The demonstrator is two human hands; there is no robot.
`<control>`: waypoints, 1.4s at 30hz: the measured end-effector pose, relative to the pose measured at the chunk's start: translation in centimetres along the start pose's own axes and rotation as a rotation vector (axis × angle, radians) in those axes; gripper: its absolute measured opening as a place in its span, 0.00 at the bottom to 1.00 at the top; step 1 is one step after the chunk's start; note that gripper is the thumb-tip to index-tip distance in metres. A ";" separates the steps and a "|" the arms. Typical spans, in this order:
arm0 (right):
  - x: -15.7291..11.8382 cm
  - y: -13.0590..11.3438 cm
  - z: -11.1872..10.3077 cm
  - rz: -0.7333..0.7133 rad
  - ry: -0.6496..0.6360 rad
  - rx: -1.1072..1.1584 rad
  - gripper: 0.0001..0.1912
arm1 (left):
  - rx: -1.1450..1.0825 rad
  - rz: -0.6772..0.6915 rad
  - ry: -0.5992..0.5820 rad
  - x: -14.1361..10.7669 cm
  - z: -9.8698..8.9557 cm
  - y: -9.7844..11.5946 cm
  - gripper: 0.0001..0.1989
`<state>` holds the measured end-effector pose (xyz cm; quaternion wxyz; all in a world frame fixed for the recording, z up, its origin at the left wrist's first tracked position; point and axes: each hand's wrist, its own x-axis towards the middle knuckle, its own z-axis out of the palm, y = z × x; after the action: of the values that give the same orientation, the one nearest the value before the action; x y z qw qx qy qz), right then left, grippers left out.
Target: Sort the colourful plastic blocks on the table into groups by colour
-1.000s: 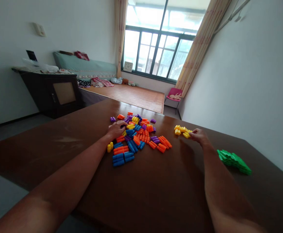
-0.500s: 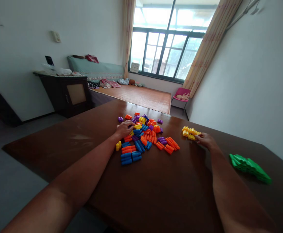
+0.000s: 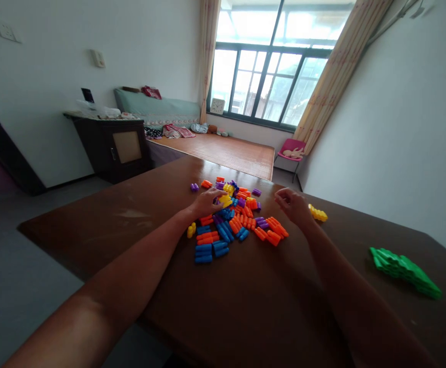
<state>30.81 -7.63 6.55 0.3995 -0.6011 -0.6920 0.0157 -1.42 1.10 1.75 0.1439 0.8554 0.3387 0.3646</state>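
Note:
At the left edge of a heap of plastic toy blocks, my left hand (image 3: 206,202) has its thumb and fingers around a yellow block (image 3: 226,200). Orange blocks (image 3: 247,223), blue blocks (image 3: 225,232) and purple blocks (image 3: 261,223) make up most of the heap. My right hand (image 3: 292,203) hovers to the right of the heap, fingers loosely curved and apart, with nothing visible in them. Just beyond its wrist a row of yellow blocks (image 3: 318,212) lies on the table, partly hidden by the hand and forearm.
The brown table (image 3: 268,301) is glossy. A stack of green blocks (image 3: 404,271) lies at its right side. Behind the table are a low bed (image 3: 226,148), a dark cabinet (image 3: 111,145) and a pink chair (image 3: 291,148).
My right hand has let go of the yellow row and moved left toward the heap. My left hand has shifted slightly and now grips a yellow block. The view has turned slightly left.

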 end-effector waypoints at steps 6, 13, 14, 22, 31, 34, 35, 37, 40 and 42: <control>-2.5 -7.6 5.2 -0.232 -0.158 0.229 0.26 | -0.514 -0.015 -0.115 0.5 0.4 3.5 0.19; -3.6 -8.6 6.1 -0.255 -0.128 0.202 0.17 | -0.757 -0.121 -0.190 -0.1 0.8 5.1 0.20; -3.4 -8.5 6.0 -0.250 -0.158 0.232 0.17 | -0.765 -0.124 -0.190 -0.2 0.7 5.3 0.20; 0.7 4.9 -1.9 0.133 0.167 0.216 0.27 | -0.600 -0.228 -0.016 0.3 -1.1 3.8 0.24; -6.4 23.9 -8.5 0.693 0.317 -0.304 0.15 | -0.543 -0.333 0.266 0.3 -1.3 -0.4 0.21; -6.5 23.4 -7.5 0.605 0.264 -0.392 0.13 | -0.508 -0.344 0.293 0.1 -1.5 -1.3 0.20; -6.3 23.1 -7.3 0.577 0.250 -0.408 0.13 | -0.499 -0.351 0.313 0.1 -1.6 -1.6 0.19; -6.0 22.5 -7.0 0.535 0.247 -0.396 0.16 | -0.479 -0.370 0.366 0.0 -1.7 -2.4 0.19; -5.7 22.3 -6.8 0.487 0.262 -0.348 0.20 | -0.406 -0.391 0.432 0.0 -1.8 -3.7 0.17; -5.6 22.6 -6.8 0.436 0.269 -0.343 0.23 | -0.299 -0.384 0.445 -0.1 -1.9 -4.3 0.16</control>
<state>52.96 -9.21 -3.16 0.3675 -0.7908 -0.4801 -0.0955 -4.92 4.18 0.88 0.2566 0.6446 0.4597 0.5544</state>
